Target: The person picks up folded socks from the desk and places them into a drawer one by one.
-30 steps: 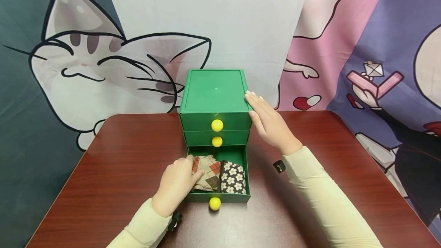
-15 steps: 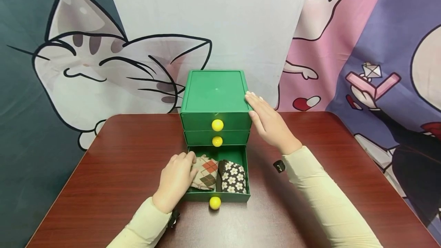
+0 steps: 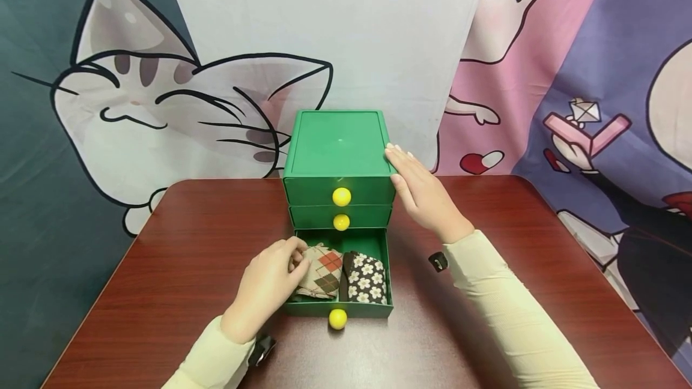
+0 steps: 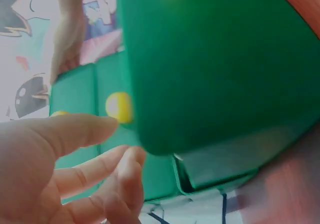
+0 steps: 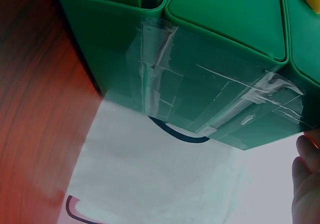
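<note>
A green three-drawer cabinet (image 3: 339,143) with yellow round knobs stands on the table, its bottom drawer (image 3: 308,310) pulled out. In that drawer a folded argyle sock (image 3: 324,272) lies on the left, beside a folded black sock with white flowers (image 3: 367,278). My left hand (image 3: 270,281) is over the drawer's left edge, fingers loosely bent near the argyle sock. In the left wrist view nothing shows between its thumb and fingers, close to the drawer's green side (image 4: 220,74). My right hand (image 3: 427,197) rests with straight fingers against the cabinet's upper right edge.
The reddish-brown table (image 3: 205,245) extends to both sides of the cabinet. Behind it hangs a printed cloth (image 3: 389,35) with cartoon animals. Clear tape (image 5: 155,74) runs across the cabinet's side in the right wrist view.
My left hand has let go of the argyle sock and drawn back to the left. That sock now sits slightly further left, and more of the flowered sock's dark end shows. My right hand stays put.
</note>
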{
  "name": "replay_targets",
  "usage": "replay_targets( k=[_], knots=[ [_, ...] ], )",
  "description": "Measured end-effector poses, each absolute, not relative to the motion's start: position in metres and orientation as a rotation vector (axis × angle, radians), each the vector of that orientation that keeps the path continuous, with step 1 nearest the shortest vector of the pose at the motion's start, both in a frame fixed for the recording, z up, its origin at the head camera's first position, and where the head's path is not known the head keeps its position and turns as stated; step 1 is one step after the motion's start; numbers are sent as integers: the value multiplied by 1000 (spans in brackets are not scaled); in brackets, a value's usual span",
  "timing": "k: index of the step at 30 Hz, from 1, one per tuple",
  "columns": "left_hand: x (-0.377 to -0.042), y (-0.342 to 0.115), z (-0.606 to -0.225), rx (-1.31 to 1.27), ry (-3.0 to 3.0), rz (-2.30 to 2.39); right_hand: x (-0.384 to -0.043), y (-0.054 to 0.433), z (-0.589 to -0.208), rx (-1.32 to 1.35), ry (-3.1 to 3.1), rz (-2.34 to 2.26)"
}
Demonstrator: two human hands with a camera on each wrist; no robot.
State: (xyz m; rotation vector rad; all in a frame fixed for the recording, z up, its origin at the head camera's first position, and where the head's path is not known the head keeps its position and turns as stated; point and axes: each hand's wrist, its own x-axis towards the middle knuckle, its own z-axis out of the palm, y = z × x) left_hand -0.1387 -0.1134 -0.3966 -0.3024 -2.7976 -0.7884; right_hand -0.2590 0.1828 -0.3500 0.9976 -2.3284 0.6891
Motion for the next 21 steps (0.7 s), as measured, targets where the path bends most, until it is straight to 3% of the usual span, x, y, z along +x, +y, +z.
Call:
replay_targets(
  k=[12, 21],
  knots=[
    [-105, -109, -396, -509, -2782, -1644, -260, 182, -351, 1002, -2322, 689],
    [-87, -113, -416, -541, -2939, -1666, -259, 183, -349, 1006, -2317, 686]
  ],
)
